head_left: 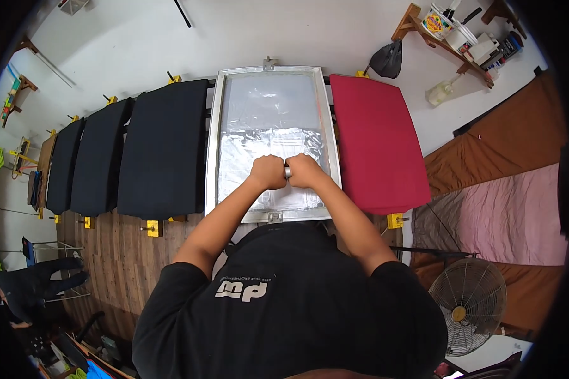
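Observation:
A screen-printing screen [269, 101] in a metal frame [212, 151] lies lengthwise in front of me. Silvery, shiny ink or film [243, 146] covers the nearer half of its mesh. My left hand [269, 172] and my right hand [305, 170] are closed in fists side by side over that half. Between them shows a small silver-grey part of what looks like a squeegee handle [288, 172]; the fists hide most of it, and its blade cannot be made out. Metal clips sit at the far and near ends of the frame.
Black cloth-covered boards [163, 148] stand in a row to the left, and a red cloth-covered board [379, 145] is close on the right. Yellow brackets [152, 228] hold them. A standing fan [466, 308] is at lower right. Tubs crowd a wall shelf [446, 47].

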Demonstrator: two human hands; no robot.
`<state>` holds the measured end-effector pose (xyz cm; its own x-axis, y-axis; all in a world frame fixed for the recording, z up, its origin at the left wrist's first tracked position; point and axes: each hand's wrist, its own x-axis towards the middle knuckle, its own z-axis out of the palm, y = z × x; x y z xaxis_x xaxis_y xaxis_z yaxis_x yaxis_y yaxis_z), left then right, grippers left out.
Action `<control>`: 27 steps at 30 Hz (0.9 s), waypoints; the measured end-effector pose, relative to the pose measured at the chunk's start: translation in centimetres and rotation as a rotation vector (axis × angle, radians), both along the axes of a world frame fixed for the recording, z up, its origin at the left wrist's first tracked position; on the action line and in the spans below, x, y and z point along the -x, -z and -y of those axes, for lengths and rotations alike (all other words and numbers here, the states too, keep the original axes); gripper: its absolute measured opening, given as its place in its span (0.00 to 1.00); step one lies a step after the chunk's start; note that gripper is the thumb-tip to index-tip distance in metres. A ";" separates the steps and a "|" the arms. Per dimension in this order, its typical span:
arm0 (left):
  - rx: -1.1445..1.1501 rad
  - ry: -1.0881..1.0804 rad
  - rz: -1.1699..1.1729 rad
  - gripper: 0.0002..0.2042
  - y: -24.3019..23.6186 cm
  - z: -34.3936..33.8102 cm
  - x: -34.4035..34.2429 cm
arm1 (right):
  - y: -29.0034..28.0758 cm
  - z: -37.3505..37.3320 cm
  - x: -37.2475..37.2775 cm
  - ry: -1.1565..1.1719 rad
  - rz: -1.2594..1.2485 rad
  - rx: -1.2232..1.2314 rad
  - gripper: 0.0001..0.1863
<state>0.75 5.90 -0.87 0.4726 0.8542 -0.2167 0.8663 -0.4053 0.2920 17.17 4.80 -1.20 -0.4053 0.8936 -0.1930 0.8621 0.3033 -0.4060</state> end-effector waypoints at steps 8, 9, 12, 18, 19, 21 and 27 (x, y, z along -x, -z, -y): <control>0.048 0.163 0.065 0.15 0.8 4.9 1.3 | -0.1 5.3 0.0 -0.075 -0.022 0.125 0.11; 0.118 0.145 0.056 0.16 0.7 5.8 1.3 | -0.2 6.2 0.2 -0.079 -0.007 0.149 0.11; 0.139 0.136 0.096 0.14 0.2 7.7 1.6 | -0.6 7.7 0.2 -0.088 -0.023 0.164 0.12; 0.328 0.206 0.002 0.17 -0.8 4.1 1.5 | -0.9 4.3 -0.6 -0.178 -0.009 0.288 0.14; 0.290 0.227 -0.001 0.18 -0.8 3.6 1.3 | -0.9 3.6 -0.7 -0.208 -0.002 0.239 0.14; 0.172 0.157 0.016 0.17 -0.6 2.7 1.2 | -0.6 2.8 -1.0 -0.127 -0.047 0.153 0.12; -0.272 0.083 0.238 0.10 2.7 6.4 1.1 | 2.3 7.0 0.8 0.007 -0.093 -0.269 0.09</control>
<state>-0.36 -0.53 -3.58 0.5528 0.8218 0.1378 0.7478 -0.5622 0.3532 16.41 -2.17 -3.47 -0.4040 0.9104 0.0893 0.8274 0.4053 -0.3887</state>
